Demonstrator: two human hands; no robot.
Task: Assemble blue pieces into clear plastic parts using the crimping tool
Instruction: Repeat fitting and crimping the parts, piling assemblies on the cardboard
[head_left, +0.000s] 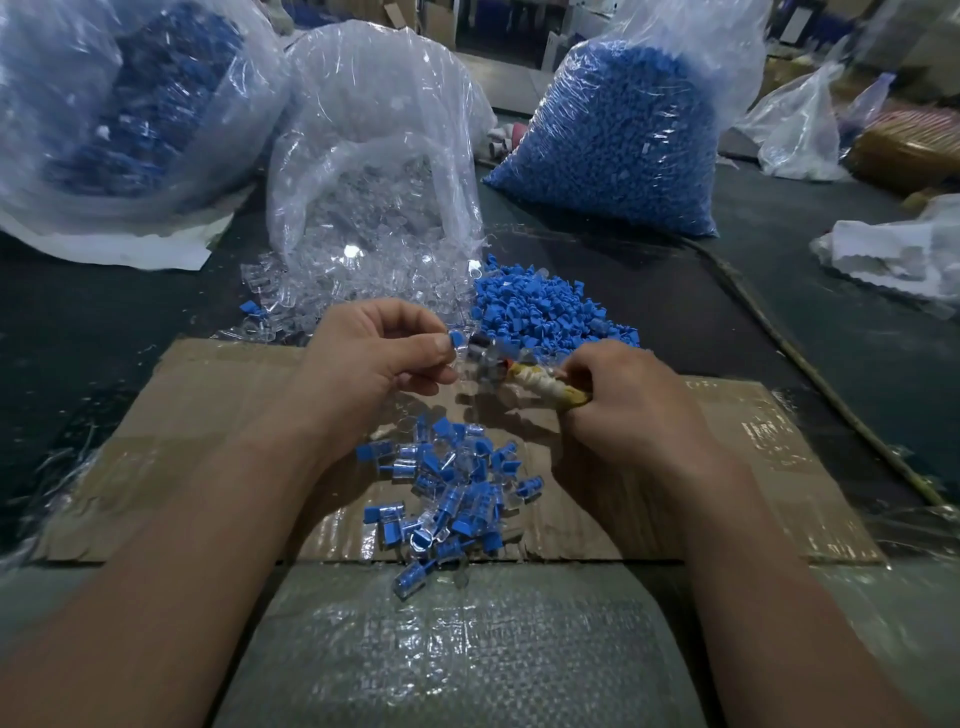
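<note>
My left hand (376, 353) pinches a clear plastic part with a blue piece (457, 340) in it, held above the cardboard. My right hand (623, 400) grips the crimping tool (540, 387) by its yellowish wrapped handle, and the tool's head touches the held part. A heap of loose blue pieces (540, 309) lies just beyond the hands. To its left, clear plastic parts (374, 280) spill from an open bag. A pile of assembled blue-and-clear parts (452, 488) rests on the cardboard below the hands.
A flat cardboard sheet (753, 457) covers the dark table. A full bag of blue pieces (618, 140) stands at the back right, and another bag of parts (119, 114) at the back left. Crumpled plastic bags (898, 249) lie far right. A woven sack (467, 649) lies nearest me.
</note>
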